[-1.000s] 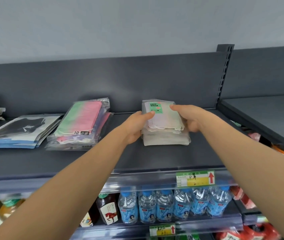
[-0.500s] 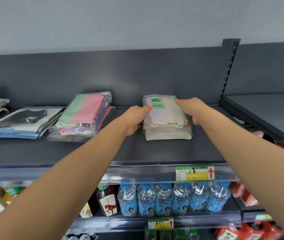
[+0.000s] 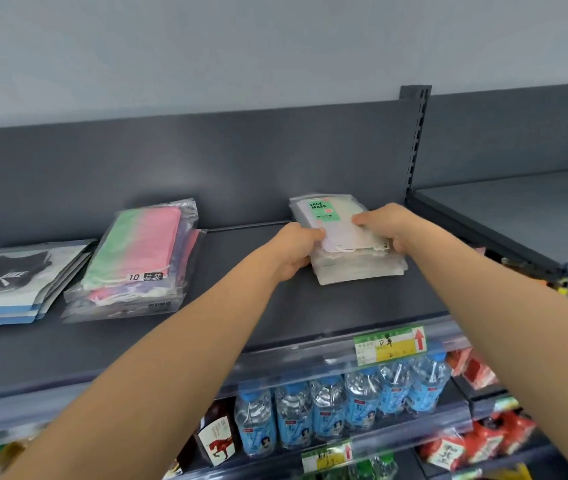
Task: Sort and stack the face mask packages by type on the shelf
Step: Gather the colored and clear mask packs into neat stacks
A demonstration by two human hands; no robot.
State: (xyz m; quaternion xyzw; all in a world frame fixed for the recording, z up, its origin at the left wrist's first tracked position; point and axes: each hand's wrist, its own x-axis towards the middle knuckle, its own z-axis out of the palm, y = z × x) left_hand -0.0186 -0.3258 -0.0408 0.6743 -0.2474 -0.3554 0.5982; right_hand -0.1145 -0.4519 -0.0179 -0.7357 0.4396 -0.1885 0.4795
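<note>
A stack of white face mask packages [image 3: 341, 244] with a green "FACE MASK" label lies at the right of the dark grey shelf [image 3: 275, 306]. My left hand [image 3: 293, 249] grips the stack's left edge, thumb on the top package. My right hand [image 3: 388, 226] holds its right side, fingers on top. To the left lies a pile of pink-and-green mask packages [image 3: 137, 261] marked "10". Further left is a flat stack of black mask packages [image 3: 12, 278] with blue edges.
An upright slotted post [image 3: 416, 133] ends the shelf on the right, with a bare grey shelf [image 3: 518, 216] beyond it. Below, water bottles [image 3: 338, 407], a price tag [image 3: 388, 344] and red snack bags [image 3: 476, 441] fill the lower shelves.
The camera view has shifted slightly. Both hands stayed on the white stack, and my fingers have closed further over the top package, squaring it on the pile.
</note>
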